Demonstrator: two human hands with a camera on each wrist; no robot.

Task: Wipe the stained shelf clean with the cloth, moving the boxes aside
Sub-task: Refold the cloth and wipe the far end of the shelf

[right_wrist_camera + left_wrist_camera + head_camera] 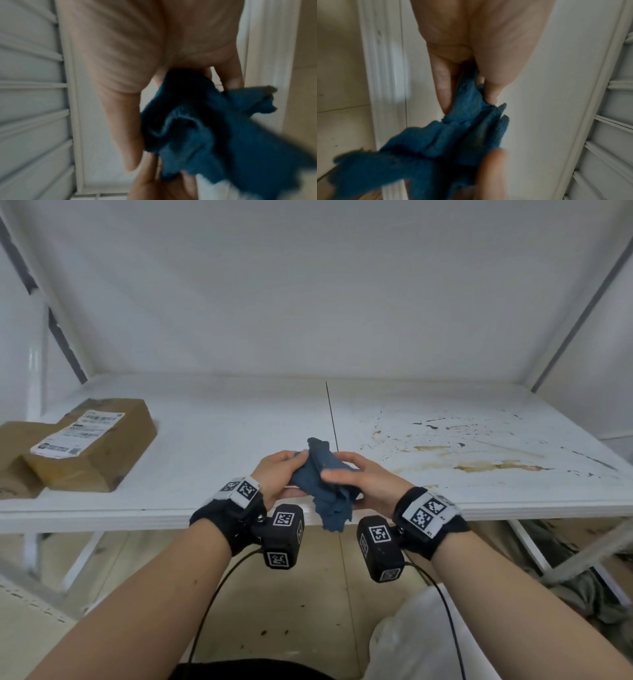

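**Blue cloth bunched up between both hands, shelf stains off to the right**

Cloth [325, 484] held up in front of the shelf's front edge, crumpled, loose end dangling below the edge line. Left hand [277, 477] gripping it from the left, thumb and fingers closed on the fabric. Right hand [359, 481] wrapped round it from the right, thumb laid across the top. Same story in the left wrist view: cloth [453, 135] pinched between thumb and fingers, pretty blurry toward the bottom. Right wrist view very smeared too, just palm and blue cloth [205, 128], fingertips mostly buried in the folds.

Shelf [222, 422] white, brown and dark stains [479, 457] streaked over the right half, reaching close to the front edge. Thin dark seam running front to back near the middle.

Two boxes [78, 446] shoved to the far left: front one with a white shipping label, print too small to read; second one behind it cut off by the frame edge. Plenty of open white surface between boxes and stains.

Below the shelf: tan floor, something white and crinkly at lower right, hard to make out.
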